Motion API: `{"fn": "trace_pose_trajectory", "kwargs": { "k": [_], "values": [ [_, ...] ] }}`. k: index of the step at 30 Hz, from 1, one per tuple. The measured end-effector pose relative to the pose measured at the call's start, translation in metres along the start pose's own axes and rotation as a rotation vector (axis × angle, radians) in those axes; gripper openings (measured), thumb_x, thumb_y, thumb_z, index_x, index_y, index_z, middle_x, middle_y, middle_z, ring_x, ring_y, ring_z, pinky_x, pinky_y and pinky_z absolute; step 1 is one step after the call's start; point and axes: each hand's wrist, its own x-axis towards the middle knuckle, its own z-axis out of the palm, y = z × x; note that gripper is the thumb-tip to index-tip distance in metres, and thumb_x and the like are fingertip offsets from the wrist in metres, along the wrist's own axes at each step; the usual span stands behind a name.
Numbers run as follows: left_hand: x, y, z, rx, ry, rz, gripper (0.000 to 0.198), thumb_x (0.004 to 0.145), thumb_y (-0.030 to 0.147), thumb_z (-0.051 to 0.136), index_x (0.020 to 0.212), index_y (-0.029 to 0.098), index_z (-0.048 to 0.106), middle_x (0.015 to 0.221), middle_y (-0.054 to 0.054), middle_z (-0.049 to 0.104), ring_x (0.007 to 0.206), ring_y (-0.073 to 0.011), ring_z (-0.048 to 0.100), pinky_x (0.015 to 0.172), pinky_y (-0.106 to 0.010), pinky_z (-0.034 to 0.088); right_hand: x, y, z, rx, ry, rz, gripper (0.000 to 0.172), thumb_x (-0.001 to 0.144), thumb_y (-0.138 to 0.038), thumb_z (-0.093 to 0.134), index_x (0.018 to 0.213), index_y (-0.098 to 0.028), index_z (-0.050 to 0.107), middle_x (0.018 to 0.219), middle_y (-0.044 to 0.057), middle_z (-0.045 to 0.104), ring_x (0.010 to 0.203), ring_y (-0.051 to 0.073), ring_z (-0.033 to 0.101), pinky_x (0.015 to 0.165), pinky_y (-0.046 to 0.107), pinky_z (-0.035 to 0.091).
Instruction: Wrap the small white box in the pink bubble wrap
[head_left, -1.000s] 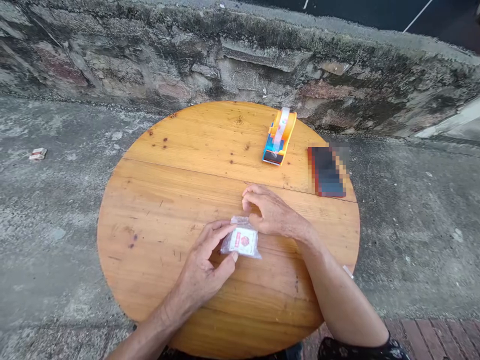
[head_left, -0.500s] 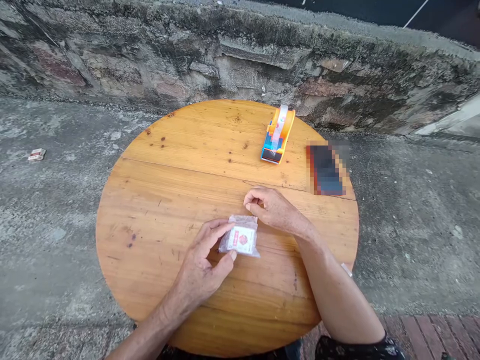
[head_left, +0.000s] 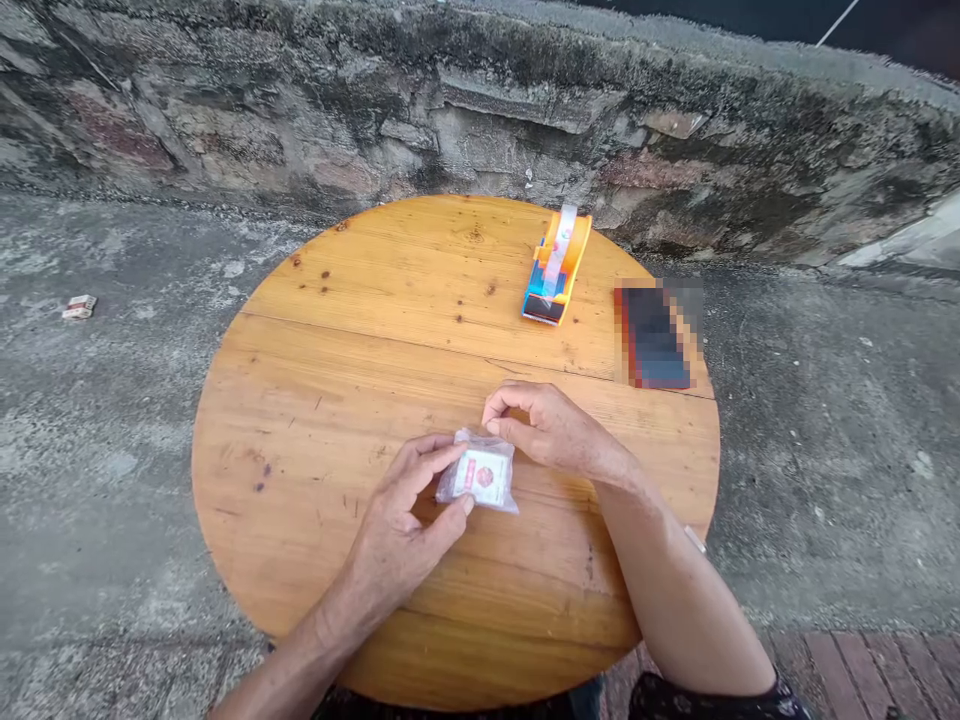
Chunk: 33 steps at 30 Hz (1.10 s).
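A small white box with red print, wrapped in clear plastic [head_left: 484,478], lies on the round wooden table [head_left: 337,370]. My left hand [head_left: 409,510] grips its left side, with fingertips at the upper left and the thumb on the lower edge. Just above the packet's top right corner is my right hand [head_left: 544,425], its thumb and index fingertips brought together at the plastic's edge. Whatever is in that pinch is too small to make out.
An orange and blue tape dispenser [head_left: 556,265] stands toward the table's back. A dark, pixelated flat object with a red edge [head_left: 656,337] lies at the right rim. Behind the table runs a stone wall [head_left: 487,130].
My right hand has moved slightly down and left, its fingertips now closer to the packet's top edge. The left hand keeps its hold, its thumb slightly higher on the packet.
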Motion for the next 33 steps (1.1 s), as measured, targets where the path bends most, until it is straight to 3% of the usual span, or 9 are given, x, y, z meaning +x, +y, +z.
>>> {"fn": "trace_pose_trajectory", "kwargs": {
  "k": [16, 27, 33],
  "values": [
    [0.002, 0.005, 0.002, -0.013, 0.02, -0.009, 0.041, 0.083, 0.018, 0.062, 0.122, 0.028, 0.061, 0.12, -0.006, 0.059, 0.114, -0.0212, 0.056, 0.094, -0.038, 0.05, -0.009, -0.01, -0.001, 0.093, -0.105, 0.014, 0.018, 0.086, -0.019, 0.05, 0.072, -0.017, 0.061, 0.072, -0.001, 0.062, 0.067, 0.01, 0.054, 0.065, 0.023, 0.042],
    [0.003, 0.008, 0.001, -0.004, 0.012, -0.009, 0.039, 0.083, 0.018, 0.062, 0.122, 0.026, 0.061, 0.12, -0.006, 0.06, 0.113, -0.0209, 0.057, 0.094, -0.038, 0.051, -0.014, -0.014, -0.002, -0.011, -0.108, -0.044, 0.023, 0.089, -0.014, 0.047, 0.077, -0.017, 0.066, 0.076, 0.0, 0.066, 0.071, 0.011, 0.059, 0.068, 0.023, 0.043],
    [0.003, 0.006, 0.002, -0.009, 0.021, -0.015, 0.037, 0.083, 0.019, 0.063, 0.12, 0.025, 0.062, 0.12, -0.007, 0.06, 0.112, -0.0218, 0.057, 0.093, -0.039, 0.051, -0.02, -0.019, -0.001, -0.165, -0.093, -0.118, 0.026, 0.09, -0.012, 0.045, 0.079, -0.02, 0.068, 0.086, 0.001, 0.07, 0.08, 0.013, 0.061, 0.078, 0.026, 0.044]
  ]
}}
